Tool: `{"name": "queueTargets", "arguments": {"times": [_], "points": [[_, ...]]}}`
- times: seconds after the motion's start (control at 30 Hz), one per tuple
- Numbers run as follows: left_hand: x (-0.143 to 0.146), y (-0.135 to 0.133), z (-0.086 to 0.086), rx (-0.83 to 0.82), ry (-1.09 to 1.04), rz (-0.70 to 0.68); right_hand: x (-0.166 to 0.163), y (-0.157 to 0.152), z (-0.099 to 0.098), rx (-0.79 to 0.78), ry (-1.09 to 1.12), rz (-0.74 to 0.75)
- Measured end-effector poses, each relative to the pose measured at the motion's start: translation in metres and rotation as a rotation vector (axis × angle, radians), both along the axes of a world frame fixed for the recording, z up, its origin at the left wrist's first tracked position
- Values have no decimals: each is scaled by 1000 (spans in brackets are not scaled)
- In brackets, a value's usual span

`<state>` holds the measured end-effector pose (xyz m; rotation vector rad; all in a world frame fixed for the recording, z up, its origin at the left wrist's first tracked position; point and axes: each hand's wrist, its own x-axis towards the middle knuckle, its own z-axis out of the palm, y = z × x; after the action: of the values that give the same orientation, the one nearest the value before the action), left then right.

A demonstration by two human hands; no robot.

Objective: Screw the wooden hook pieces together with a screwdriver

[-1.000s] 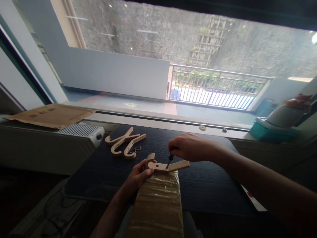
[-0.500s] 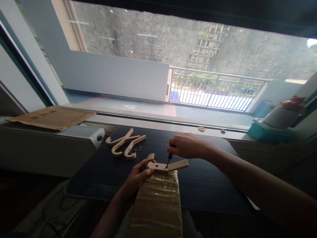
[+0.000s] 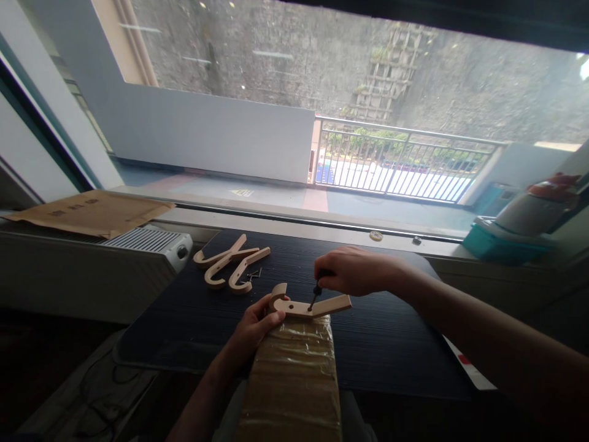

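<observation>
A pale wooden hook lies across the far end of a plastic-wrapped wooden block. My left hand is closed on the hook's curved end and pins it to the block. My right hand is closed on the dark handle of a small screwdriver, whose tip stands on the hook's flat arm. Three more wooden hooks lie in a loose pile on the black table, far left of my hands, with small screws beside them.
A white radiator heater stands left of the table with flat cardboard on it. On the window sill sit a small round roll, a teal container and a white object. A white sheet pokes out under my right arm.
Only the camera has shifted a little. Both hands stay on the hook and the screwdriver in the same place.
</observation>
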<state>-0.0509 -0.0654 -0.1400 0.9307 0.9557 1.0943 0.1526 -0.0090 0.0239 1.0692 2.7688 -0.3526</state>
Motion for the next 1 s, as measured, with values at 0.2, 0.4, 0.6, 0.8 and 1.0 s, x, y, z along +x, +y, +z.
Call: {"name": "queueTargets", "arguments": {"times": [0.2, 0.4, 0.6, 0.8, 1.0], "points": [[0, 0, 0, 9, -2, 2, -10, -5, -2, 87, -88, -126], [-4, 0, 1, 18, -13, -43, -9, -9, 7, 123, -123, -95], [-1, -2, 1, -1, -12, -9, -4, -11, 14, 47, -86, 64], [-4, 1, -2, -15, -39, -45, -4, -6, 7, 42, -61, 28], [-3, 1, 0, -13, -17, -27, -2, -3, 1, 47, -53, -63]]}}
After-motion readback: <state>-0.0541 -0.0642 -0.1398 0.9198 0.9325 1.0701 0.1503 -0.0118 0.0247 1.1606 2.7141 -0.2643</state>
